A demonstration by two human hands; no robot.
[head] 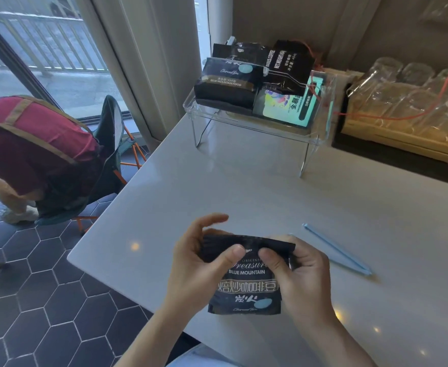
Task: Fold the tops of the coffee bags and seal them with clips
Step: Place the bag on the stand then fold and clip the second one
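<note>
A black coffee bag marked "BLUE MOUNTAIN" stands upright near the front edge of the white table. My left hand pinches its top left part, thumb in front and fingers behind. My right hand pinches the top right part the same way. The top of the bag is bent over between both thumbs. A long light blue clip lies flat on the table just right of my right hand, untouched. Several more dark coffee bags sit in a clear raised tray at the back.
Clear glasses lie on a wooden rack at the back right, with an orange cord across them. Left of the table are a folding chair with a red backpack, hexagon floor tiles and a window.
</note>
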